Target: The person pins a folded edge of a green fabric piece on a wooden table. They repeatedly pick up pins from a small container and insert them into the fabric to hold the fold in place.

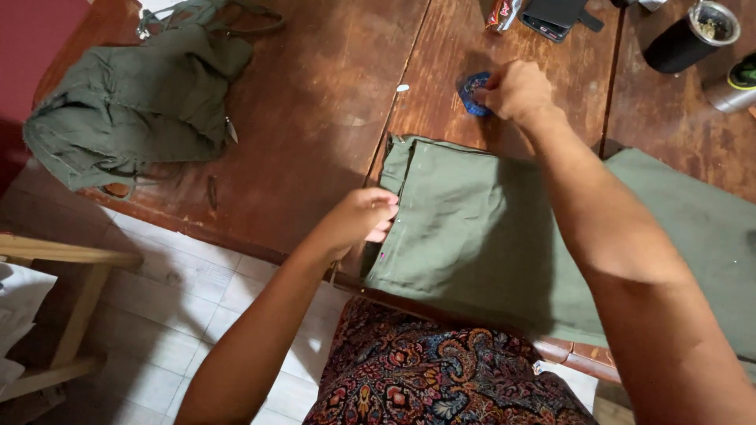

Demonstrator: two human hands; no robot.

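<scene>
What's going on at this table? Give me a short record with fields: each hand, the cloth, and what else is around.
left hand: left hand pinches the folded edge of the flat green cloth
right hand: right hand reaches past the cloth, fingers on a small blue round thing
flat cloth: lies smoothed on the wooden table, near the front edge
other cloth: a crumpled green garment at the table's far left
back of table: black cup, metal cylinder, dark phone case
floor: pale tiles, wooden chair frame
</scene>
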